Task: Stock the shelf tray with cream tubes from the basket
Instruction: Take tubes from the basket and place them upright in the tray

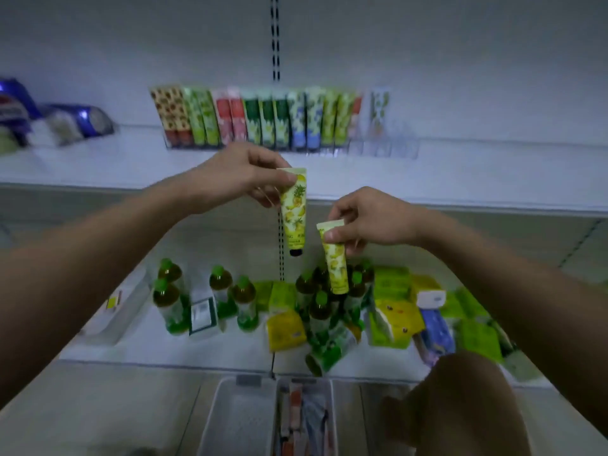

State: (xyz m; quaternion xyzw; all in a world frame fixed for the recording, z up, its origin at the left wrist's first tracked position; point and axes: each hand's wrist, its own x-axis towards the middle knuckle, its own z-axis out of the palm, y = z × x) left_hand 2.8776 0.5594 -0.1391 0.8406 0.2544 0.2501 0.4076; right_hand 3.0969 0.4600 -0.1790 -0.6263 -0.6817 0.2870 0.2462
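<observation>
My left hand (245, 174) pinches the crimped top of a yellow pineapple cream tube (293, 212), which hangs cap down in front of the upper shelf edge. My right hand (365, 218) pinches a second yellow pineapple tube (335, 261) by its top, lower and to the right. A clear shelf tray (385, 148) on the upper shelf holds a row of several upright tubes; its right end shows bare slots. The white basket (330, 409) at the bottom centre holds several more tubes.
Blue and white packs (62, 121) lie at the upper shelf's left. The lower shelf carries green-capped bottles (167, 297), yellow and green packets (284, 329) and a blue pack (434, 330). An empty white basket (237, 419) stands left of the tube basket.
</observation>
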